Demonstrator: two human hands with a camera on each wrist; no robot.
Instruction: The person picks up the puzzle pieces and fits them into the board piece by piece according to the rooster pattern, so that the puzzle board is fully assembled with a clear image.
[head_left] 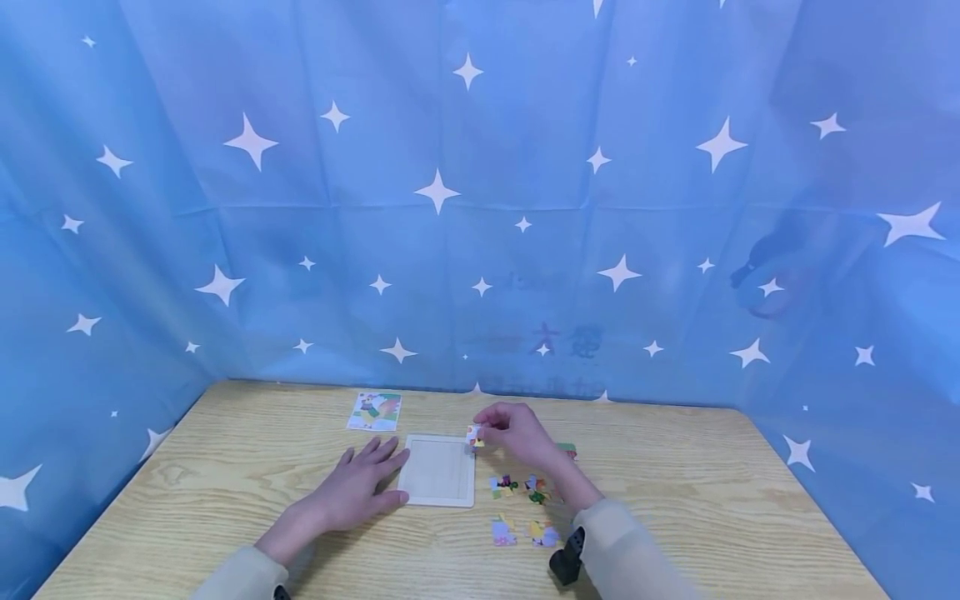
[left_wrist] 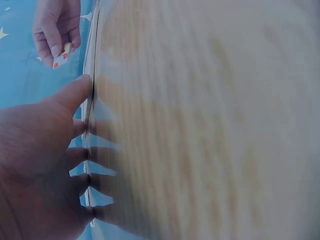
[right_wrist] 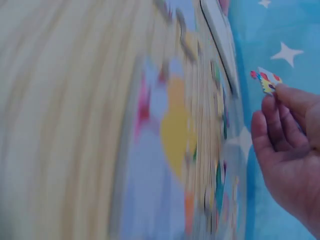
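Note:
Between thumb and fingers my right hand (head_left: 519,433) pinches a small jigsaw puzzle piece (head_left: 474,436), white with red and yellow marks. It is held up near the top right corner of a pale, square puzzle tray (head_left: 437,503). My left hand (head_left: 358,490) lies with fingers spread at the tray's left side, its thumb and fingertips by the frame. In the right wrist view the pinched piece (right_wrist: 269,80) shows a jagged coloured edge. The left wrist view has the right hand (left_wrist: 57,25) above, holding that piece.
Right of the tray lie several loose puzzle pieces (head_left: 503,530), some partly behind the right forearm. A printed picture card (head_left: 374,412) lies at the back left. A blue star-patterned curtain (head_left: 525,250) hangs behind the wooden table (head_left: 675,500).

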